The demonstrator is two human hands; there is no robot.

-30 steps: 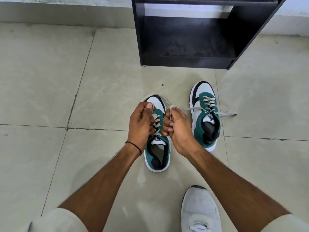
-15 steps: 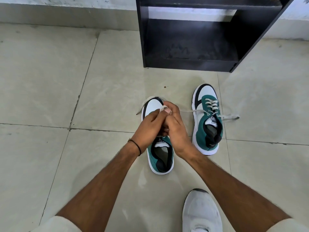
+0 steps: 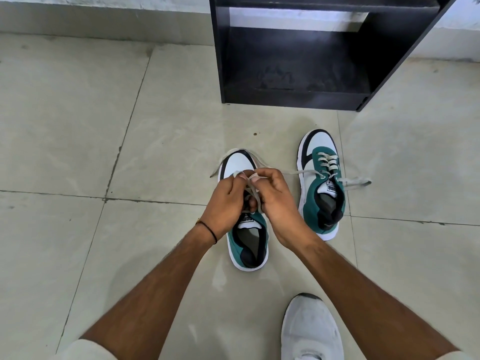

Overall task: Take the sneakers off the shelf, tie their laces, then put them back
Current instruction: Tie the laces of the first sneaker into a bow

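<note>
Two green, white and black sneakers stand on the tiled floor in front of a black shelf (image 3: pixel 293 97). Over the laces of the left sneaker (image 3: pixel 249 245) my left hand (image 3: pixel 228 201) and my right hand (image 3: pixel 275 198) are pressed close together. Both pinch the grey laces (image 3: pixel 253 190) of that shoe, and its lacing is mostly hidden under my fingers. One lace end trails on the floor past the toe. The right sneaker (image 3: pixel 322 185) stands apart to the right, its laces untied and spread out to both sides.
The black shelf's lower compartment holds nothing. A white wall base runs behind it. My own foot in a white shoe (image 3: pixel 309 331) rests at the bottom right. Pale floor tiles (image 3: pixel 78 126) stretch out to the left.
My hands came together from either side of the left sneaker and now work the laces above its tongue. The view shifted slightly; the right sneaker has not moved.
</note>
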